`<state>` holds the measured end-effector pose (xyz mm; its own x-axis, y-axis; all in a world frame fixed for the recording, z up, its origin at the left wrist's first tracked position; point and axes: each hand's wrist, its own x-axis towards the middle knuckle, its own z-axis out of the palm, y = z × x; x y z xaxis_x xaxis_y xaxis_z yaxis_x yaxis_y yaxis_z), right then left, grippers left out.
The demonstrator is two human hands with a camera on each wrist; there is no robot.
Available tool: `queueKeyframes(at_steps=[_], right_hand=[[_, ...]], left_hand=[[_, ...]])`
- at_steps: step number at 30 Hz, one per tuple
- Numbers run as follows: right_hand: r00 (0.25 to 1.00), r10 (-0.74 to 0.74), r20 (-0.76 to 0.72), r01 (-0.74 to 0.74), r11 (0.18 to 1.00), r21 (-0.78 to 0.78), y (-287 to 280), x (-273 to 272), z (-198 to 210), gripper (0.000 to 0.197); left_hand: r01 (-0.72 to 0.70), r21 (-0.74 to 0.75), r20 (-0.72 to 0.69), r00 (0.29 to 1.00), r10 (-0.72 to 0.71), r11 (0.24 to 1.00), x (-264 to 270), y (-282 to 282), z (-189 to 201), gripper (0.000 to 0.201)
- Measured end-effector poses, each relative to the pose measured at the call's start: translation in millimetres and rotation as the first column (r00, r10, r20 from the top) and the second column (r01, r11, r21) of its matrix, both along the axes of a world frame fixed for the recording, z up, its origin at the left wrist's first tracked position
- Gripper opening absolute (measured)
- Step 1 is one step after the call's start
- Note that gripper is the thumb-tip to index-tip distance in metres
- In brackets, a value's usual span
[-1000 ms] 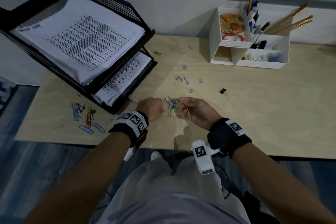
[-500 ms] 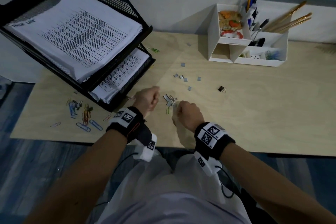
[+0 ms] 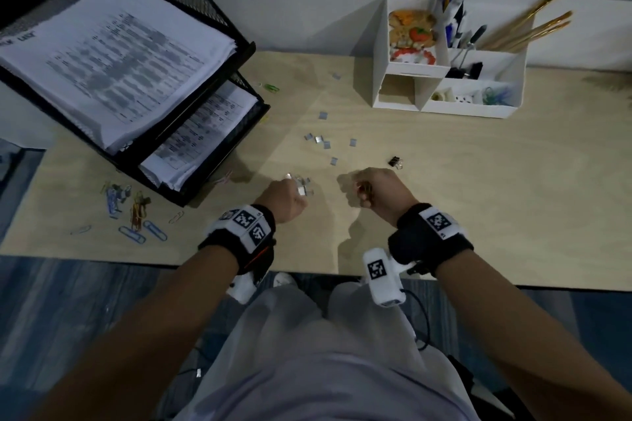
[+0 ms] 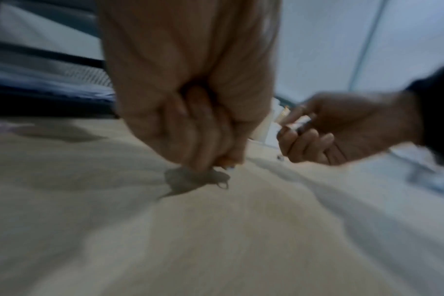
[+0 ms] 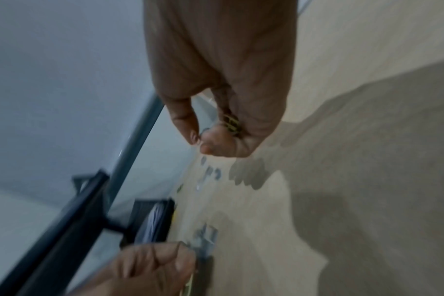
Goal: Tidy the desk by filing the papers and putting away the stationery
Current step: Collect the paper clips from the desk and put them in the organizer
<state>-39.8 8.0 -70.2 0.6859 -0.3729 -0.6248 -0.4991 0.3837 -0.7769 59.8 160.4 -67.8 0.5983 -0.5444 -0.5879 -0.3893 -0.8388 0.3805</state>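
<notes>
Curling tight, the left hand point(image 3: 285, 196) pinches small metal clips point(image 3: 302, 189); the right hand point(image 3: 378, 190) grips something small; the papers' point(image 3: 109, 55) writing is too blurry.

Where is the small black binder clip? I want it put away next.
In the head view, the small black binder clip lies on the wooden desk, just beyond the right hand, nearer than the white organiser.

- Left hand point(image 3: 285, 196) is low over the tabletop point(image 3: 478, 181), fingers point(image 4: 203, 144) curled tight and pointing down.
- Right hand point(image 3: 378, 188) is raised just beside it, apart, fingers point(image 5: 216, 140) curled, thumb meeting forefinger.
- Both forearms reach forward, banded at the wrists.
</notes>
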Motion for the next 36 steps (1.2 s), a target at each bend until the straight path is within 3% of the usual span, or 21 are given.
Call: queueKeyframes(at_steps=[2, 3, 5, 7, 10, 14, 17, 20, 23, 27, 29, 31, 36], right_hand=[[0.987, -0.149, 0.068, 0.133, 0.972, 0.194, -21.3, -5.4, 9.1, 0.026], [0.975, -0.203, 0.088, 0.178, 0.956, 0.234, -33.7, -8.9, 13.8, 0.026], [0.953, -0.275, 0.126, 0.235, 0.936, 0.263, -60.9, -16.5, 23.1, 0.027], [0.935, -0.323, 0.147, 0.272, 0.919, 0.287, -90.9, -25.7, 32.4, 0.028], [0.931, -0.332, 0.152, 0.287, 0.922, 0.259, -142.3, -40.0, 44.9, 0.025], [0.963, -0.265, 0.051, 0.268, 0.962, -0.055, -214.9, -50.5, 55.9, 0.017], [0.983, -0.168, -0.074, 0.134, 0.931, -0.34, -265.3, -44.5, 61.4, 0.015], [0.979, -0.051, -0.197, -0.065, 0.839, -0.54, -303.0, -28.1, 62.6, 0.022], [0.939, 0.046, -0.342, -0.278, 0.685, -0.673, -318.0, -10.4, 63.4, 0.017], [0.881, 0.146, -0.451, -0.459, 0.501, -0.734, -320.0, 5.3, 60.0, 0.025], [0.851, 0.175, -0.496, -0.517, 0.442, -0.733, -319.3, 7.9, 56.3, 0.024], [0.834, 0.177, -0.522, -0.544, 0.422, -0.725, -319.1, 9.1, 55.4, 0.023], [0.79, 0.191, -0.583, -0.607, 0.377, -0.699, -316.1, 12.7, 60.6, 0.031]], left_hand=[[-0.116, -0.133, -0.263, 0.962, 0.078, 0.984, 0.3, -19.8, 5.1, 0.03], [-0.252, -0.199, -0.447, 0.883, 0.141, 0.947, -1.3, -33.9, 10.5, 0.034], [-0.528, -0.269, -0.759, 0.631, 0.16, 0.806, -4.8, -65.4, 23.5, 0.033], [-0.65, -0.266, -0.878, 0.468, 0.099, 0.712, -8.9, -101.0, 37.9, 0.033], [-0.719, -0.249, -0.94, 0.341, 0.017, 0.649, -18.9, -158.9, 51.3, 0.047], [-0.698, -0.137, -0.93, 0.335, 0.151, 0.703, -33.3, -239.0, 52.5, 0.041], [-0.748, -0.045, -0.899, 0.319, 0.299, 0.662, -39.4, -297.8, 53.1, 0.037], [-0.81, -0.002, -0.877, 0.284, 0.389, 0.587, -39.5, -347.6, 49.9, 0.032], [-0.843, 0.021, -0.873, 0.246, 0.421, 0.538, -34.2, -379.5, 45.6, 0.028], [-0.853, 0.057, -0.896, 0.186, 0.403, 0.52, -27.5, -403.1, 37.1, 0.016], [-0.843, 0.057, -0.905, 0.183, 0.385, 0.535, -26.8, -409.0, 33.1, 0.031], [-0.861, 0.08, -0.926, 0.122, 0.356, 0.503, -26.4, -412.6, 28.4, 0.052], [-0.879, 0.073, -0.954, 0.076, 0.29, 0.471, -27.6, -406.6, 38.5, 0.061]])
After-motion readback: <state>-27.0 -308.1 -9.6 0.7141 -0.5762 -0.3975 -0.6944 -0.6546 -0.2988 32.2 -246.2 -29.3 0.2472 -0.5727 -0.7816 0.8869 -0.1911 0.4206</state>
